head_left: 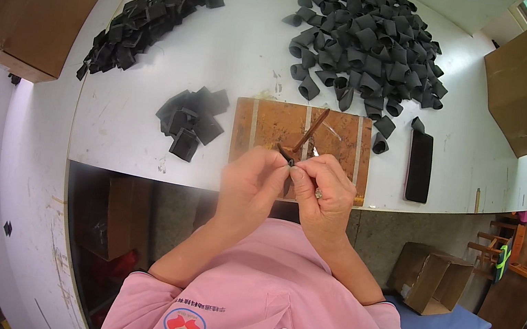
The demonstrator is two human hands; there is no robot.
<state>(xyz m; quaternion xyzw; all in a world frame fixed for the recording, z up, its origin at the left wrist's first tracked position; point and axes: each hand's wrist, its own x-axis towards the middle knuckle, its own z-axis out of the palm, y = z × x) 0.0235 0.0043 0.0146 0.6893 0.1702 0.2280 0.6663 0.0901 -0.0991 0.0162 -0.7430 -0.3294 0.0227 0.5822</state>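
Note:
Both my hands meet over the near edge of a brown board point(270, 124) with pale stripes. My left hand point(251, 180) is closed in a pinch on a small black fabric piece point(286, 155). My right hand point(327, 190) pinches the same piece from the other side, fingertips almost touching the left ones. Part of the piece is hidden behind the fingers. A slim brown stick point(311, 131) slants up across the board just beyond my fingertips. Beside my right fingers shows a small pale-tipped object point(314, 151), too covered to make out.
A large heap of curled black pieces point(366, 49) lies at the far right. Flat black pieces form a long pile point(151, 20) at the far left and a smaller pile point(191, 117) left of the board. A black phone point(420, 168) lies to the right. Cardboard boxes point(46, 3) flank the white table point(154, 69).

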